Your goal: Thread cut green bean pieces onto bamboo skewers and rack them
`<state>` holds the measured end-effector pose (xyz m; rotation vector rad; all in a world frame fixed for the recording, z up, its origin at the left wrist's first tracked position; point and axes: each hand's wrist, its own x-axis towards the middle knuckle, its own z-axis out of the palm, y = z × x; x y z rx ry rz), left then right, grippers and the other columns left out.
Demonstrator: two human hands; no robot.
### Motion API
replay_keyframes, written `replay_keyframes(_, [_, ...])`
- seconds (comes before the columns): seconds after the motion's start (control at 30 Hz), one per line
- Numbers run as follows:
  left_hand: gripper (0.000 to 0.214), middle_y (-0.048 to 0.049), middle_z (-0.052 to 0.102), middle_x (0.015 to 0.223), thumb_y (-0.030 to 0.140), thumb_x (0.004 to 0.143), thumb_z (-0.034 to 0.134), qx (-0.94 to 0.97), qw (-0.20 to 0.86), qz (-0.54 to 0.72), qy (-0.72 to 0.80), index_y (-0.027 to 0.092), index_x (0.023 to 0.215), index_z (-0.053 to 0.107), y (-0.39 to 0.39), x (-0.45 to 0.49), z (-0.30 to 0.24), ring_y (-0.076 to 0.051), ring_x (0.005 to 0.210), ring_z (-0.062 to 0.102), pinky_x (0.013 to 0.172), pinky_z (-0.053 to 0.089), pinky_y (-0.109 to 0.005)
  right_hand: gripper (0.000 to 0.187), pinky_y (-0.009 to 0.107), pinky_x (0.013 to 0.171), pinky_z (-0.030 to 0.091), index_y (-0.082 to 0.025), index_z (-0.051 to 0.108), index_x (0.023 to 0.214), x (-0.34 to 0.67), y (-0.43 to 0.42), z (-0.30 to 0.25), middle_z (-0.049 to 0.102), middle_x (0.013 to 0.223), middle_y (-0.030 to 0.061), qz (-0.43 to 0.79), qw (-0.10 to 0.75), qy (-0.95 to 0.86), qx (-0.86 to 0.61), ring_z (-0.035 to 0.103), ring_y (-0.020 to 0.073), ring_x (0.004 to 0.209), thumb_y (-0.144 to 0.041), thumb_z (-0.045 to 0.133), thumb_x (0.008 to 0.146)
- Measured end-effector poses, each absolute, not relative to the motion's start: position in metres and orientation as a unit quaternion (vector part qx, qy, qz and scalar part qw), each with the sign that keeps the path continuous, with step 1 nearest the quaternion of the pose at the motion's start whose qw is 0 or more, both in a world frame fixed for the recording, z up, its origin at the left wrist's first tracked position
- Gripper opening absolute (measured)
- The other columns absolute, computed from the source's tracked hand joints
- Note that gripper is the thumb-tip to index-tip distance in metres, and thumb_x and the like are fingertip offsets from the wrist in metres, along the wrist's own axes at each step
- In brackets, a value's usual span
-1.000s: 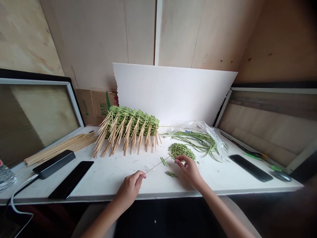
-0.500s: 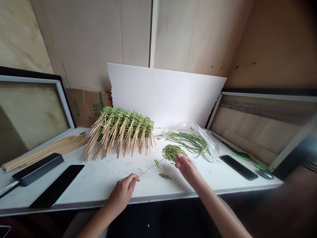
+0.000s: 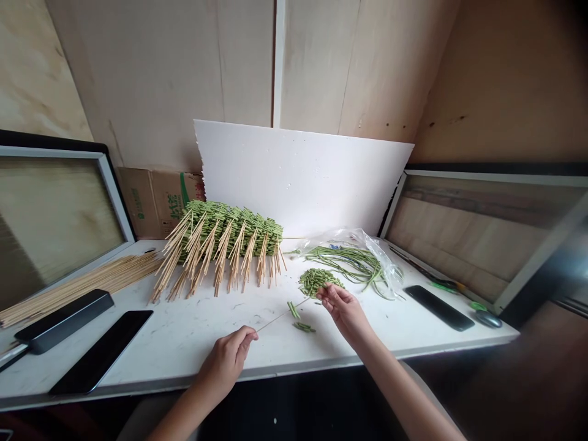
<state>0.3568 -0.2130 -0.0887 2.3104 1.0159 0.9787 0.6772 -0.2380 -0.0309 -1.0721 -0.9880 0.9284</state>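
Note:
My left hand [image 3: 226,361] pinches the near end of a thin bamboo skewer [image 3: 275,319] that slants up to the right over the white table [image 3: 193,337]. Two short green bean pieces [image 3: 293,309] sit threaded on it. My right hand [image 3: 344,309] is at the skewer's tip, fingers pinched on a bean piece beside the small heap of cut bean pieces [image 3: 316,280]. A few loose pieces [image 3: 304,327] lie under the skewer.
A stack of finished bean skewers [image 3: 220,242] lies at the back left, with bare skewers [image 3: 73,288] further left. Long beans lie on a plastic bag [image 3: 358,260]. Dark phones [image 3: 98,358] [image 3: 440,307], a black box [image 3: 62,321], scissors [image 3: 441,285] and a white foam board [image 3: 298,177] surround the area.
The camera has shifted, so everything sits a little further left in view. My right hand stays pinched at the skewer tip near the bean heap; the left hand keeps its hold.

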Motion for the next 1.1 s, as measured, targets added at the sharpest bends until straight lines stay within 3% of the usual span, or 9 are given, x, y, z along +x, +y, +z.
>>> replay_keyframes(0.3, [0.028,0.0004,0.065,0.068,0.033,0.106,0.041,0.834,0.195,0.373,0.357,0.021,0.098,0.064,-0.209,0.355,-0.099,-0.014,0.056,0.060,0.060,0.046,-0.021,0.037,0.043,0.092,0.056,-0.022,0.079,0.092,0.662,-0.245,-0.020,0.081,0.099,0.0101,0.480,0.672,-0.378,-0.418,0.072,0.0304,0.107,-0.053,0.085,0.074])
replay_keyframes(0.7, [0.031,0.0015,0.059,0.064,0.035,0.107,0.039,0.831,0.199,0.375,0.361,0.020,0.099,0.064,-0.210,0.355,-0.098,-0.014,0.055,0.057,0.058,0.045,-0.021,0.041,0.043,0.087,0.058,-0.020,0.078,0.095,0.659,-0.244,-0.026,0.080,0.102,0.0121,0.457,0.671,-0.385,-0.439,0.070,0.0340,0.114,-0.054,0.085,0.074])
replay_keyframes(1.1, [0.031,0.0022,0.058,0.064,0.034,0.107,0.038,0.837,0.202,0.359,0.360,0.020,0.097,0.064,-0.209,0.355,-0.096,-0.013,0.054,0.054,0.058,0.043,-0.020,0.043,0.045,0.094,0.053,-0.021,0.079,0.102,0.655,-0.245,-0.031,0.079,0.112,0.0137,0.435,0.667,-0.391,-0.462,0.067,0.0338,0.120,-0.057,0.080,0.079])
